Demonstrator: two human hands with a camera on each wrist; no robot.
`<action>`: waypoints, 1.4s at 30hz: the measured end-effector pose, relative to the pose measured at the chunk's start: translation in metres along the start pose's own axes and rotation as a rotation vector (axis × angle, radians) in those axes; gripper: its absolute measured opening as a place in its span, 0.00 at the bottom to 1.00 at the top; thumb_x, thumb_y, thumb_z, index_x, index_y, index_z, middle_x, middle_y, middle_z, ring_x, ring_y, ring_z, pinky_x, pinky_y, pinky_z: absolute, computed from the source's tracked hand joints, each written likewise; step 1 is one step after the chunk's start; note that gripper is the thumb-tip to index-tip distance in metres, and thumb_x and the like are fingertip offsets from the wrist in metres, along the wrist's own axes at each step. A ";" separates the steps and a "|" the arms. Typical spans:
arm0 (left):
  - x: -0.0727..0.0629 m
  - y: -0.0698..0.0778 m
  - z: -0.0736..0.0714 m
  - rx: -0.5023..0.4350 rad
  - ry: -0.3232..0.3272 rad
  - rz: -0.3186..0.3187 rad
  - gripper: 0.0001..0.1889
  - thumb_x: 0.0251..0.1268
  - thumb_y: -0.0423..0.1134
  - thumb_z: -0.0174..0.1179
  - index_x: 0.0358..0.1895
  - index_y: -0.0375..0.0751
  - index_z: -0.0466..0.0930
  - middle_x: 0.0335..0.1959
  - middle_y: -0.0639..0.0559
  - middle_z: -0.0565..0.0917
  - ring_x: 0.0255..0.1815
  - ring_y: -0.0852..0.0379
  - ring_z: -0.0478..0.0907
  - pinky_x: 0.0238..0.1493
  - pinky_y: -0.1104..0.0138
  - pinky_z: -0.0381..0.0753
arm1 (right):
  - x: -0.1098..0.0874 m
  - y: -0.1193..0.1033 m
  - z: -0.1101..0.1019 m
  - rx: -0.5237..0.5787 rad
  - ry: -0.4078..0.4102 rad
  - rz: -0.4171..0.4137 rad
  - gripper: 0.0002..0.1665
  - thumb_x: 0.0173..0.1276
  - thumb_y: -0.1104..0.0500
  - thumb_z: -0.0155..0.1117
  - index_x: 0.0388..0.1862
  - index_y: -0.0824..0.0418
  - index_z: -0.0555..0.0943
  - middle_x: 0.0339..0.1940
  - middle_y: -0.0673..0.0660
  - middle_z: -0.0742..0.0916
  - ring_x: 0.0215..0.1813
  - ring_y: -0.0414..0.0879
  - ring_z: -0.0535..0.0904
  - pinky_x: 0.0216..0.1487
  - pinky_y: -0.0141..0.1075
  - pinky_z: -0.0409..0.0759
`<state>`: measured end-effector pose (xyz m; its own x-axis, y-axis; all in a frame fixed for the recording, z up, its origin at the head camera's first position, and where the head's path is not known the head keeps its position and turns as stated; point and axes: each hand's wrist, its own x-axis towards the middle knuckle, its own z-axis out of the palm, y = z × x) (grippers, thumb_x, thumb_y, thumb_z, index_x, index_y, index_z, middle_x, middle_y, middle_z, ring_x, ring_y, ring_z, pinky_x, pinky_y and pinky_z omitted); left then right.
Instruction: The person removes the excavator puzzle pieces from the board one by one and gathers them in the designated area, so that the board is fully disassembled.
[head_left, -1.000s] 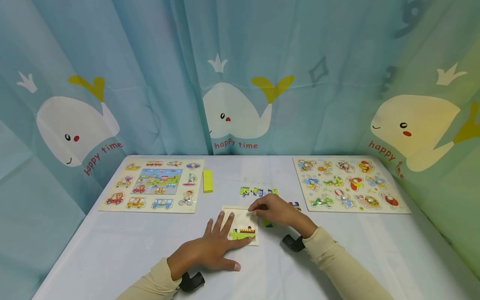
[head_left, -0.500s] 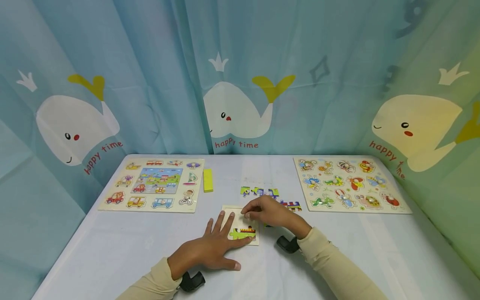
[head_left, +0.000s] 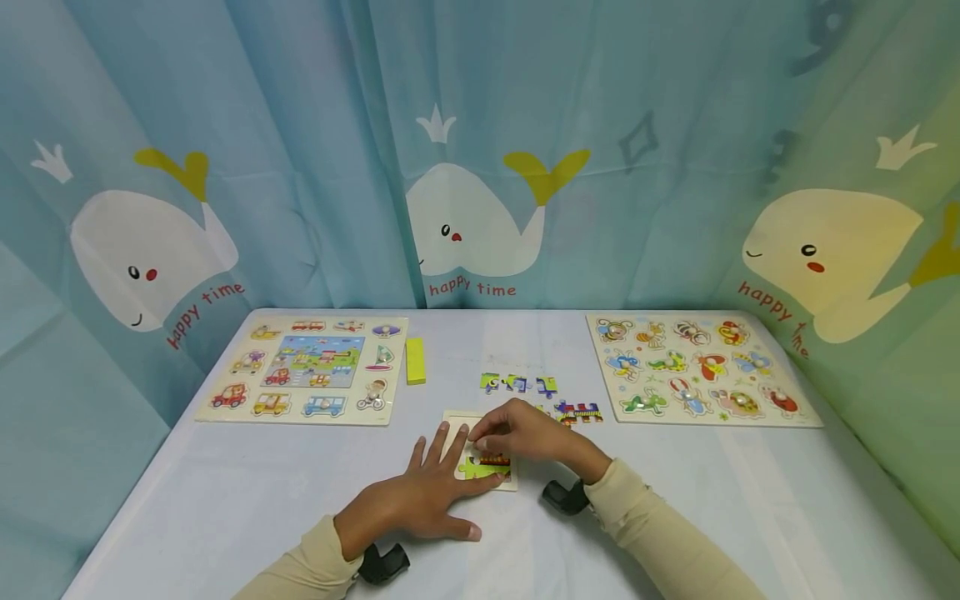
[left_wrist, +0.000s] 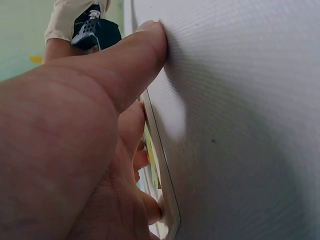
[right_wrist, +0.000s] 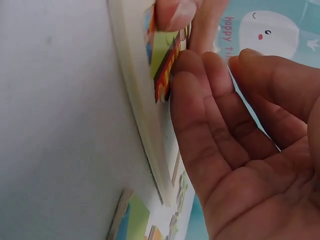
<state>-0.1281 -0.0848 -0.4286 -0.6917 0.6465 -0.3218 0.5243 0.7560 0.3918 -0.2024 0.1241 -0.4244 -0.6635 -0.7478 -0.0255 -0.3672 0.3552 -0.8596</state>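
Note:
My left hand (head_left: 427, 496) lies with fingers spread over the left and lower edge of a small pale puzzle tray (head_left: 474, 416); its thumb touches the table. Joined green pieces (head_left: 478, 472) with a red-and-yellow train picture fill the tray's lower part. Above them is my right hand (head_left: 525, 429), fingers bent and thumb close to the index fingertip. In the right wrist view, the fingertips (right_wrist: 187, 80) are right by the red-and-yellow picture (right_wrist: 167, 70). I cannot tell whether a piece is between thumb and index. The left wrist view shows the tray edge (left_wrist: 162, 160) beside the left fingers.
Loose jigsaw pieces (head_left: 517, 383) lie behind the tray, with train-patterned ones (head_left: 579, 412) to the right. A vehicle puzzle board (head_left: 292, 406) and yellow block (head_left: 416, 361) sit at left. An insect puzzle board (head_left: 720, 383) is at right. A whale-print curtain (head_left: 322, 208) backs the table.
My right hand has moved left and slightly nearer across the tray, from its upper right corner to above the joined pieces. More loose pieces behind it now show. My left hand has stayed put.

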 end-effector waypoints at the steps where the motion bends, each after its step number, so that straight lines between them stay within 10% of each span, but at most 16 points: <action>1: 0.000 0.000 0.000 0.003 0.000 0.000 0.36 0.62 0.66 0.57 0.74 0.74 0.58 0.79 0.40 0.33 0.75 0.33 0.23 0.66 0.34 0.37 | 0.000 0.000 0.000 0.012 0.001 0.003 0.09 0.68 0.69 0.62 0.43 0.70 0.86 0.39 0.55 0.88 0.36 0.40 0.80 0.38 0.30 0.77; 28: 0.000 -0.001 0.000 -0.012 -0.002 0.009 0.36 0.62 0.65 0.57 0.74 0.73 0.58 0.79 0.41 0.31 0.74 0.34 0.22 0.66 0.34 0.36 | 0.004 -0.002 0.008 0.003 -0.130 -0.010 0.09 0.65 0.73 0.63 0.41 0.68 0.86 0.29 0.51 0.86 0.29 0.36 0.78 0.31 0.29 0.76; 42: 0.000 0.001 0.000 -0.022 -0.004 -0.013 0.36 0.62 0.65 0.58 0.73 0.75 0.58 0.78 0.39 0.34 0.75 0.35 0.22 0.66 0.35 0.34 | -0.005 0.002 -0.007 -0.060 -0.016 -0.022 0.09 0.68 0.69 0.62 0.44 0.65 0.86 0.36 0.50 0.87 0.35 0.39 0.77 0.39 0.32 0.76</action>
<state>-0.1271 -0.0842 -0.4282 -0.6963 0.6371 -0.3306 0.5040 0.7619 0.4067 -0.2039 0.1325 -0.4223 -0.6447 -0.7642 -0.0155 -0.4201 0.3712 -0.8281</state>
